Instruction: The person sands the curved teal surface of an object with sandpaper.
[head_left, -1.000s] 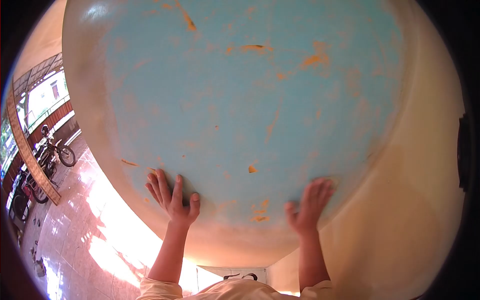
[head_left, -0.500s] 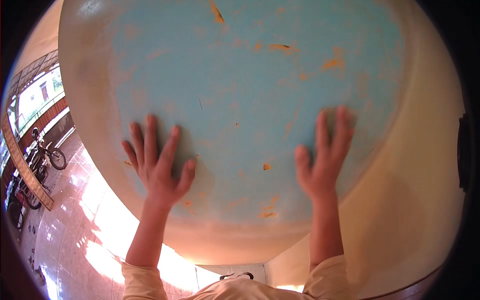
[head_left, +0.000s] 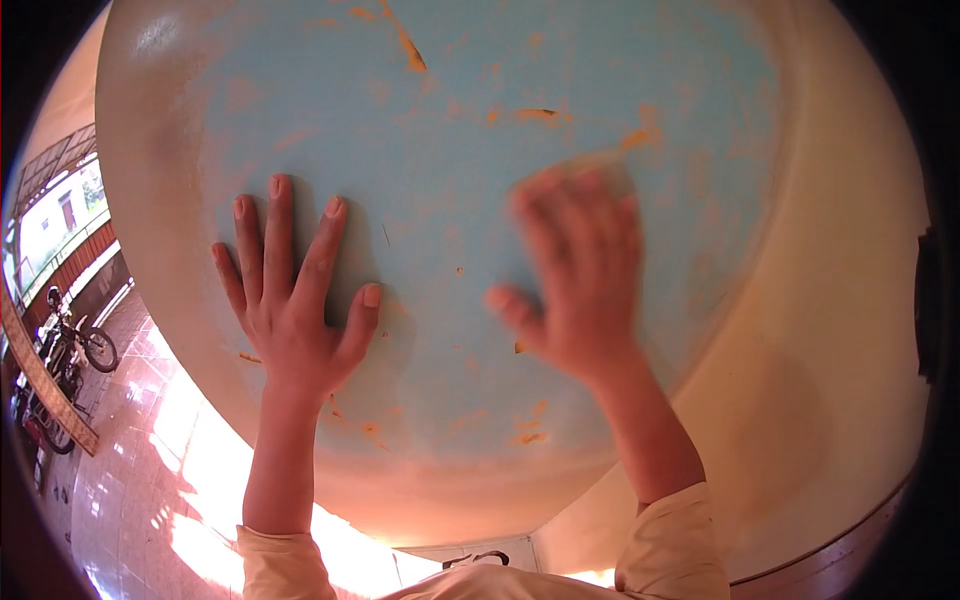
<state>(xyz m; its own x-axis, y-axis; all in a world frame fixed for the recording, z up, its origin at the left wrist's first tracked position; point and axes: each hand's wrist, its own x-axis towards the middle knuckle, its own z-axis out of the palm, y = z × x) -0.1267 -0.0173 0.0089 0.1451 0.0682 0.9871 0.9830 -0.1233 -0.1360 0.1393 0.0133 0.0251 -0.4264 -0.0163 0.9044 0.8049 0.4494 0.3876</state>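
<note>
A large, pale blue surface [head_left: 420,200] with worn orange patches and a brownish border fills most of the view. My left hand [head_left: 295,290] lies flat on its left part, fingers spread and nothing in them. Blurred by motion, my right hand [head_left: 580,270] presses on the surface right of the middle, fingers closer together. Under and just beyond its fingertips shows the edge of a thin brownish sheet [head_left: 605,163], which looks like sandpaper. The palm hides the rest of it.
A plain cream wall [head_left: 830,330] stands close on the right. At the left, a tiled floor [head_left: 130,440] shines with sunlight. Beyond it are parked motorcycles [head_left: 75,350] and a slanting wooden strip [head_left: 45,375].
My right hand has swept left across the surface with the sheet under it. My left hand appears slightly higher and further left. The whole view has shifted a little.
</note>
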